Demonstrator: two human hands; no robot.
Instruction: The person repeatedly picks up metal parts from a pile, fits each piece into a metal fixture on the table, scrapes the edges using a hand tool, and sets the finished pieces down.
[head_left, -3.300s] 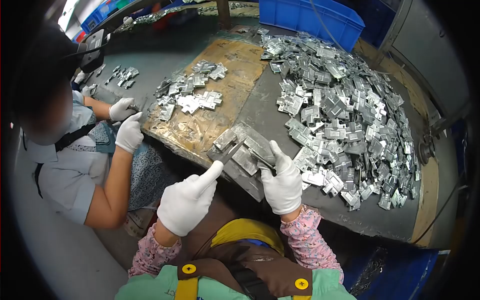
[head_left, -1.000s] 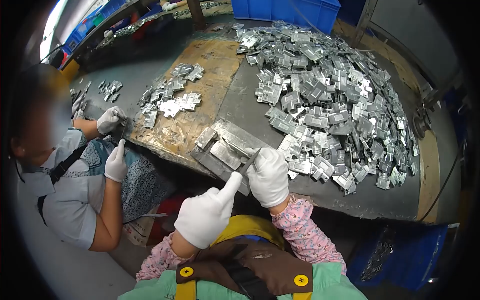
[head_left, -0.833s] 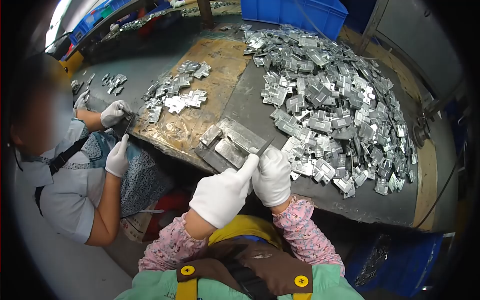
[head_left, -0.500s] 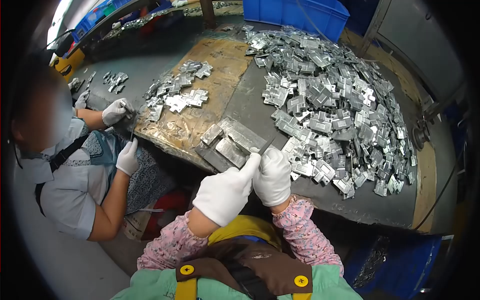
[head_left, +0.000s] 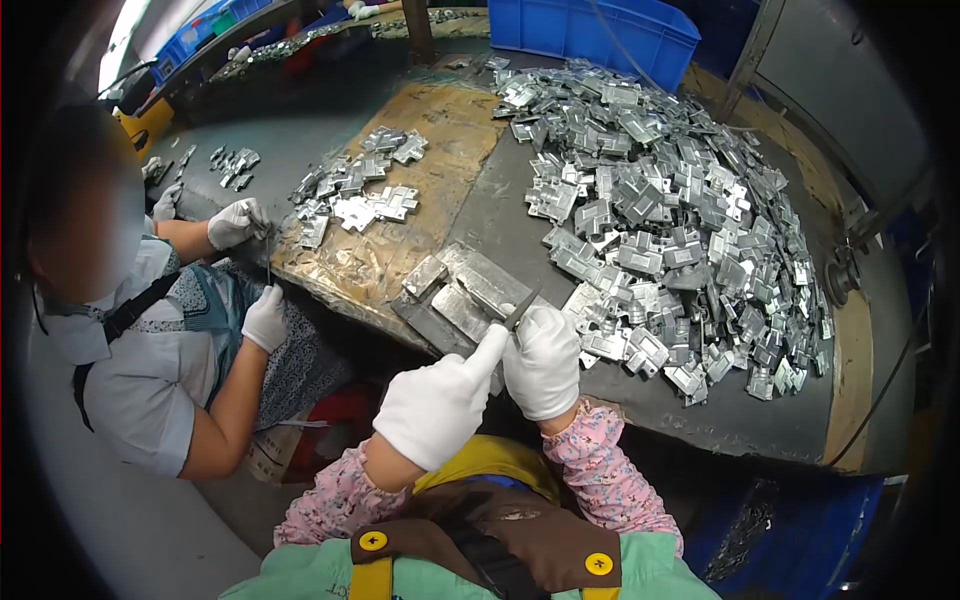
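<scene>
My left hand (head_left: 435, 405), white-gloved, is closed with its index finger stretched along a dark, narrow, pointed tool (head_left: 522, 309), perhaps a file or blade. The tool's tip points up and away to the right. Beside it, my right hand (head_left: 542, 362), also gloved, is closed with its fingers curled; whatever they hold is hidden. Just beyond both hands, a worn metal block fixture (head_left: 485, 280) sits at the table's front edge. To the right of my right hand spreads a large heap of flat silver metal castings (head_left: 650, 220).
A smaller group of castings (head_left: 360, 185) lies on the brown board (head_left: 425, 125) at left. A seated co-worker's gloved hands (head_left: 265, 318) work with a thin tool there. A blue bin (head_left: 595, 35) stands behind the heap; another blue container (head_left: 800, 530) is low at right.
My left hand has moved slightly down and left, with its index finger straighter along the tool. My right hand has hardly moved. The co-worker's lower hand has shifted slightly right.
</scene>
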